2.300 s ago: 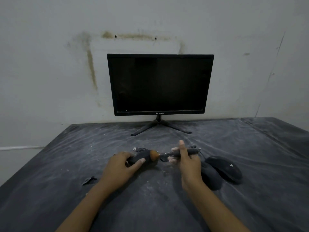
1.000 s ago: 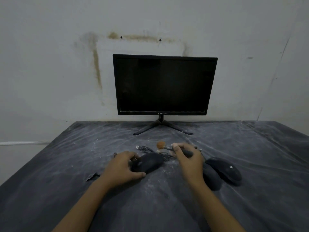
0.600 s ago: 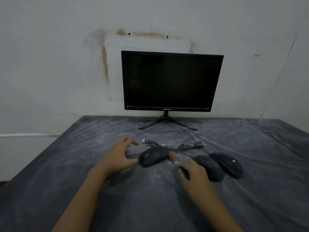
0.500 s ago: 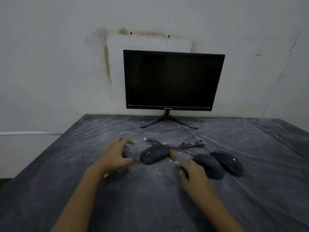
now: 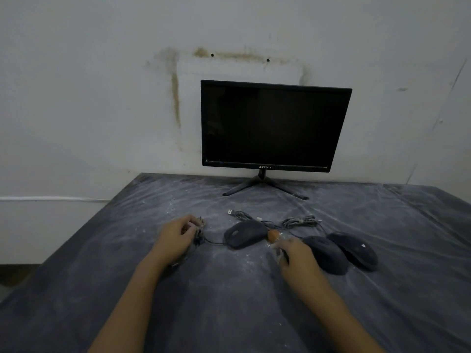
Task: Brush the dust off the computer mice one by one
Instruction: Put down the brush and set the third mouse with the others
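Pinching the cable (image 5: 199, 226) with the left grip (image 5: 175, 238), right grip (image 5: 297, 258) holding the brush (image 5: 272, 235).

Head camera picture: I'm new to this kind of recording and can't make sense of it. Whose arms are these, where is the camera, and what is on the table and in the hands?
There is no machine here. A person wears a wide-angle camera on the head, so you look forward and down along their own two arms. The left hand grips the bundled cable of the nearest mouse. The right hand holds a small brush; only its orange bristle tip shows, beside that mouse. A second mouse and a third mouse lie side by side just right of that hand. Behind them lies a coiled cable, and a dark monitor stands by the wall. The table has a dusty cover.
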